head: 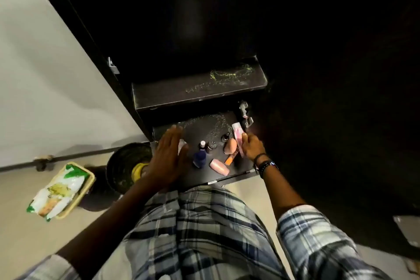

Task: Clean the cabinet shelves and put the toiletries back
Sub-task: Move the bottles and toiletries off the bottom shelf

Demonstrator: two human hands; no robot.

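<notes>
Head view: on the bottom shelf (200, 124), a tube (237, 134) was gripped by curled fingers of the right hand (251, 148); it was judged light, soft, slippery, best taken mid-body. The left hand (169, 157) was held flat, fingers straight, over a half-hidden white item (181, 144). The cabinet (95, 36) interior was lost in darkness.
</notes>
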